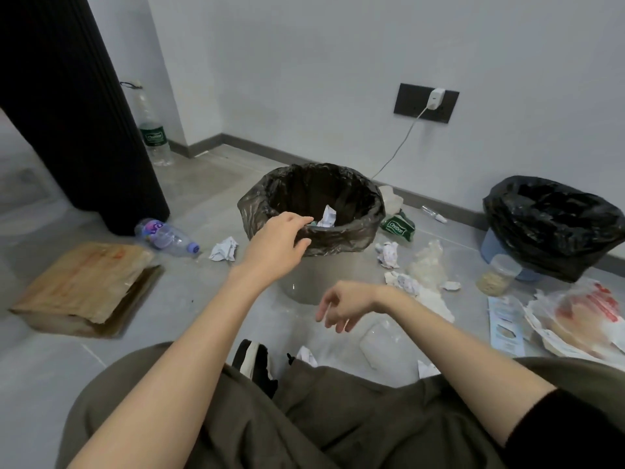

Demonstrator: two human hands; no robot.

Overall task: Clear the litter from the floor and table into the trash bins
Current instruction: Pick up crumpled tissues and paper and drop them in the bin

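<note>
A grey bin with a brown liner point(338, 238) stands on the floor in front of me, with a crumpled paper point(326, 216) inside. My left hand point(277, 243) hovers at the bin's near left rim, fingers apart and empty. My right hand point(341, 308) hangs lower in front of the bin, fingers loose, holding nothing. Crumpled paper balls lie left of the bin point(223, 249) and right of it point(388, 253). A purple-capped plastic bottle point(165, 236) lies on its side at the left. A second bin with a black bag point(551, 228) stands at the right.
A brown paper bag point(84, 286) lies at the left. A green wrapper point(398, 226), clear plastic point(427, 265), a lidded jar point(497, 275), leaflets and a red-printed bag point(581, 316) crowd the right. An upright bottle point(154, 133) stands by a black column point(74, 113). A charger cable point(402, 143) hangs from the wall.
</note>
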